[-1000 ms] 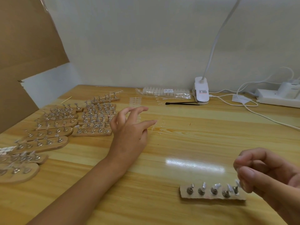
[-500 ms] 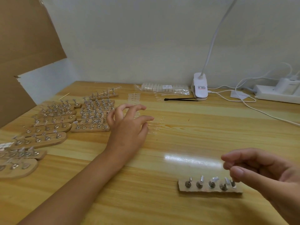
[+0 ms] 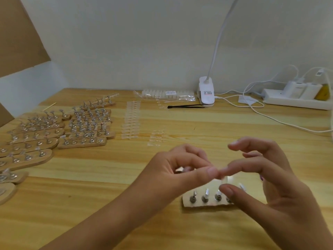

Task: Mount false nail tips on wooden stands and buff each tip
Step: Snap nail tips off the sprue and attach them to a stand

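A small wooden stand (image 3: pixel 198 203) with a row of metal pegs lies on the table in front of me; its right end is hidden by my right hand. My left hand (image 3: pixel 182 170) hovers just above and behind it, fingers curled around small pale nail tips (image 3: pixel 180 169). My right hand (image 3: pixel 266 181) meets it from the right, its index fingertip touching my left thumb. Between my right index finger and thumb sits a clear nail tip (image 3: pixel 224 179), right over the pegs.
Many filled wooden stands (image 3: pixel 86 123) lie in rows at the left. Loose clear tips (image 3: pixel 131 121) lie in strips mid-table, with a bag of tips (image 3: pixel 167 93), black tweezers (image 3: pixel 185 106), a clip lamp (image 3: pixel 206 92), a power strip (image 3: pixel 295 101) and cables behind.
My left hand has come back from the loose tips to above the stand with its fingers curled. My right hand has moved up and left to meet it.
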A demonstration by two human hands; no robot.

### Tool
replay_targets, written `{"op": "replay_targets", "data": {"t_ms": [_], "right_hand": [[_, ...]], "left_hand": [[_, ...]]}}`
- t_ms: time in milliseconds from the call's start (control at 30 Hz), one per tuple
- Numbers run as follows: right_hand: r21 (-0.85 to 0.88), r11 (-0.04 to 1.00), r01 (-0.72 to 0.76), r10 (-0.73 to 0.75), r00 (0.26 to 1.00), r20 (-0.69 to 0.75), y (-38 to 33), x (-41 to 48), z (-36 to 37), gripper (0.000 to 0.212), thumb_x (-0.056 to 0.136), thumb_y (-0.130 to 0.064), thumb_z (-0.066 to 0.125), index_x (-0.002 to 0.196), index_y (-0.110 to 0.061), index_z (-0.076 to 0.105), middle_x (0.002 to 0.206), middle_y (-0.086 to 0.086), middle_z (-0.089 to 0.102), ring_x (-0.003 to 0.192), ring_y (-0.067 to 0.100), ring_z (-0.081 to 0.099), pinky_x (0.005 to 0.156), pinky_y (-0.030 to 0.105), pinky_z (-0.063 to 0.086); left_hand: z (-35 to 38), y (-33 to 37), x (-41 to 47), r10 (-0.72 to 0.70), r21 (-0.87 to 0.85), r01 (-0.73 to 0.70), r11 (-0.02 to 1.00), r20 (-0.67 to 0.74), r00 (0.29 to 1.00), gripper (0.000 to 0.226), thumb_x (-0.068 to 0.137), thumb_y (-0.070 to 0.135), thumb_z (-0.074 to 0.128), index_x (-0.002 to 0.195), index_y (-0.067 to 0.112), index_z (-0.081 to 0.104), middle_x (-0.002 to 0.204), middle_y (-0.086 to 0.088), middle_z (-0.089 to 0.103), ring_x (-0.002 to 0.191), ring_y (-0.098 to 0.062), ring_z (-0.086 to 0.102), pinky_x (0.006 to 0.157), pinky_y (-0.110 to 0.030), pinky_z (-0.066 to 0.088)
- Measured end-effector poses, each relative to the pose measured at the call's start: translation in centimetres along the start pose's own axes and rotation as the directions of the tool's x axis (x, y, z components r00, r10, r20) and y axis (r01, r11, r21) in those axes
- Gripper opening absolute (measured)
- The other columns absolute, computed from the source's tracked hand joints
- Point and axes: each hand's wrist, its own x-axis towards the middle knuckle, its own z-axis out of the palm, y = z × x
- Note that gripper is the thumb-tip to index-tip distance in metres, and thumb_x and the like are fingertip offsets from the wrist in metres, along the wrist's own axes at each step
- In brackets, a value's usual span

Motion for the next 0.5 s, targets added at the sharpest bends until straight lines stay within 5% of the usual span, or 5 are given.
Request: {"op": "replay_targets", "data": {"t_ms": [200, 500], "right_hand": [[-0.070, 0.997, 0.010, -0.010, 1.000, 0.005, 0.2, 0.3, 0.1, 0.027, 0.080, -0.057, 0.065, 0.100, -0.039, 0.069, 0.118, -0.016, 0.054, 0.119, 0.024, 0.050, 0.097, 0.031, 0.038], [-0.139, 0.990, 0.027, -0.010, 0.992, 0.124, -1.3, 2.0, -0.3, 0.022, 0.078, -0.051, 0.064, 0.100, -0.044, 0.067, 0.122, -0.020, 0.053, 0.126, 0.017, 0.045, 0.101, 0.016, 0.032]], "left_hand": [[0.5, -0.6, 0.2, -0.124, -0.209, 0.133, 0.969, 0.054, 0.991, 0.021, 0.066, 0.039, 0.078, 0.079, 0.022, 0.077, 0.087, 0.014, 0.062, 0.062, -0.001, 0.047, 0.057, -0.011, 0.039], [0.1, -0.5, 0.1, -0.127, -0.310, 0.149, 0.939, 0.089, 0.988, 0.014, 0.067, 0.036, 0.072, 0.069, 0.023, 0.068, 0.090, 0.007, 0.063, 0.053, -0.004, 0.037, 0.051, -0.012, 0.036]]}}
